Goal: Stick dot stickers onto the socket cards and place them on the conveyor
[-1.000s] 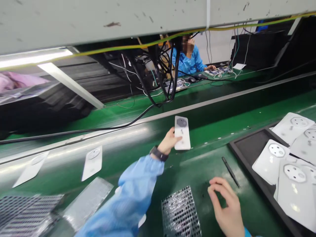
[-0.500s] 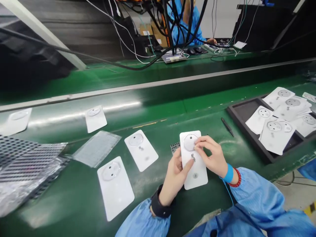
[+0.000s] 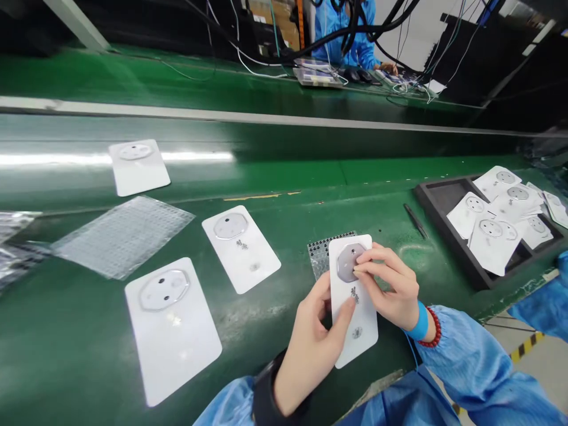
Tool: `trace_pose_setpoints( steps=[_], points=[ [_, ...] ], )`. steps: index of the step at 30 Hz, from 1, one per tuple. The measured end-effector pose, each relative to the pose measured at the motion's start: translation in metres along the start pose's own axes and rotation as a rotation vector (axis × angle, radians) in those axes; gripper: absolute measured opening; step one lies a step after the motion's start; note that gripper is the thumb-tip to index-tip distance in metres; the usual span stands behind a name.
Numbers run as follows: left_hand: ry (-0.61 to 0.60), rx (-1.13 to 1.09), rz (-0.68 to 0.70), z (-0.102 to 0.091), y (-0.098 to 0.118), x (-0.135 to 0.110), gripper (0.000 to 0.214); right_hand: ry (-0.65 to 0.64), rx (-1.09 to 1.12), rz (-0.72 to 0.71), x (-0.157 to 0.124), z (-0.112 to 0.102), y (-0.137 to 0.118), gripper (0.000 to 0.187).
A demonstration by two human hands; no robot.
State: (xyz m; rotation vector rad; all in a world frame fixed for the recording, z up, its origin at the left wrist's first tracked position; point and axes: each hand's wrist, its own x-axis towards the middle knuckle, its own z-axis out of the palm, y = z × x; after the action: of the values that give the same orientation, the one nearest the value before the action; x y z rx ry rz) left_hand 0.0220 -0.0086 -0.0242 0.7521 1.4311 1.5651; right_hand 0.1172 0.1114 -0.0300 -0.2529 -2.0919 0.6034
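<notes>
A white rounded panel with a grey octagonal inset and dark marks below it is held upright over the table by my left hand, thumb on its face and fingers along its left edge. My right hand pinches thumb and forefinger against the octagonal inset; whatever tiny piece sits between the fingertips is hidden. Behind the panel lies a clear sheet with rows of small black dots, partly covered. To the left rest a similar white panel and a larger white panel.
Another white panel lies further back beside a clear bubbled sheet. At right, a black tray holds several white panels, with black tweezers next to it. A co-worker in blue sits across the line, behind hanging cables.
The view has tilted down and shifted, so the panels at left look nearer. Both hands stay on the same panel, the right fingertips still at its octagonal inset.
</notes>
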Motion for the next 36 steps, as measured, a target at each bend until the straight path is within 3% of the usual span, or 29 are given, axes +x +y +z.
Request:
trace_pose_setpoints(
  steps=[8, 15, 19, 23, 30, 36],
  points=[
    [0.026, 0.029, 0.0, 0.001, -0.004, -0.005, 0.03, -0.099, -0.234, -0.24, -0.013, -0.004, 0.007, 0.021],
    [0.083, -0.019, -0.025, -0.003, 0.001, -0.002, 0.027, -0.175, -0.275, -0.306, -0.011, -0.007, 0.003, 0.025],
    [0.132, -0.065, -0.036, -0.005, 0.003, 0.002, 0.025, -0.186, -0.09, -0.19, -0.009, -0.007, 0.001, 0.031],
    [0.164, -0.079, -0.025, -0.003, 0.004, 0.003, 0.028, -0.09, 0.052, -0.042, -0.011, -0.007, -0.002, 0.041],
    [0.193, 0.006, 0.042, -0.004, 0.001, 0.0, 0.02, -0.005, 0.418, 0.441, -0.012, -0.003, -0.008, 0.058],
    [0.211, 0.136, 0.118, -0.008, -0.005, 0.002, 0.012, -0.058, 0.685, 0.588, -0.012, -0.003, -0.011, 0.041]
  ],
)
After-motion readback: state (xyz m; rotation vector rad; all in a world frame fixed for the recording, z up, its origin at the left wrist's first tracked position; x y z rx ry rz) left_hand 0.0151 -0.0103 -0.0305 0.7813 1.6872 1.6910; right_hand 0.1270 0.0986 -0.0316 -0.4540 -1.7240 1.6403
